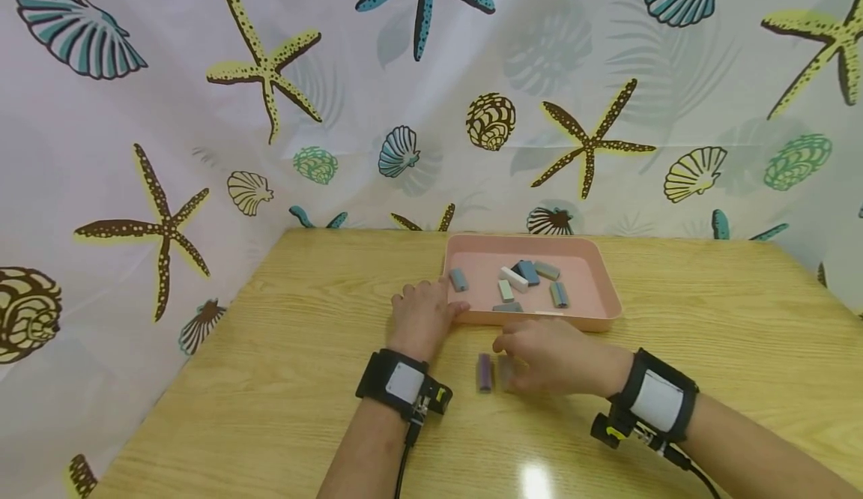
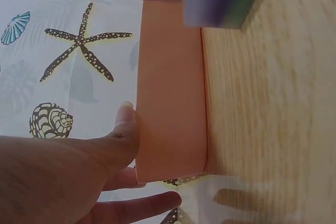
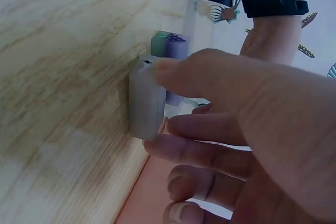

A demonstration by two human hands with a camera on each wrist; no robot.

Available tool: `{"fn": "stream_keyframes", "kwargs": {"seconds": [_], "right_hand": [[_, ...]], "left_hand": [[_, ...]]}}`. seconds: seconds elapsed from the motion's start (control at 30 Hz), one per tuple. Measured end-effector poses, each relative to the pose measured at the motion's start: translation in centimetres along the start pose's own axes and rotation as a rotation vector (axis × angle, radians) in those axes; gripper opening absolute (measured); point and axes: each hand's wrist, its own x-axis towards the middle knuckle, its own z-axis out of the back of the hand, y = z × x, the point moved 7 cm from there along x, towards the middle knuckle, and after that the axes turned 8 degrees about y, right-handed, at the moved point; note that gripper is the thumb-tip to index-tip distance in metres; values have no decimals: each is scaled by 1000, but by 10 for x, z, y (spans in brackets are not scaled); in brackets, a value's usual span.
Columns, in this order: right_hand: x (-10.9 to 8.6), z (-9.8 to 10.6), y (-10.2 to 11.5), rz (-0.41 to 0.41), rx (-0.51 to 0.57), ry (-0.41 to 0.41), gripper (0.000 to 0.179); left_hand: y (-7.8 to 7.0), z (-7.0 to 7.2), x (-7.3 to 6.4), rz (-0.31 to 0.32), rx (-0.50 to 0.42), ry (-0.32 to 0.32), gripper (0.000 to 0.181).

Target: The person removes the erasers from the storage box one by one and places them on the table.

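Note:
A shallow pink tray [image 1: 607,289] sits on the table, and my left hand [image 1: 422,318] grips its front left corner. In the left wrist view, the thumb rests at the rim while the other fingers lie around the end wall. My right hand [image 1: 553,353] is in front of the tray and pinches a pale grey block [image 3: 147,98] lengthwise, thumb on one end and a fingertip at the other. Beside that block stands a purple and green block [image 1: 485,373], also visible in the right wrist view. Part of the grey block is hidden by the right hand in the head view.
Several small blocks lie inside the tray, among them a white one [image 1: 514,279], a dark blue one [image 1: 527,272] and a grey-blue one [image 1: 458,279] at the left. A patterned cloth [image 1: 364,72] with starfish and shells hangs behind the wooden table [image 1: 323,289].

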Motion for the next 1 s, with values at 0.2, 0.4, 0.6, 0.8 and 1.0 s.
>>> {"fn": "stream_keyframes", "kwargs": {"seconds": [0.2,0.4,0.6,0.8,1.0], "right_hand": [[1,-3,-1,-4,-8,10,22],[1,-7,-2,-19,-17,26,24],[-2,4,-3,-9,-61,-15,26],[-6,29,-12,-35,-153,-145,21],[-10,45,-34,-103,-169,-223,15]], "left_hand": [[-1,1,-1,-1,-6,1,59],[-1,2,-2,-8,24,-14,59],[-1,1,-1,-2,17,-4,60],[-1,2,0,-6,-12,-8,59],[-1,2,-1,-9,-23,-14,59]]}}
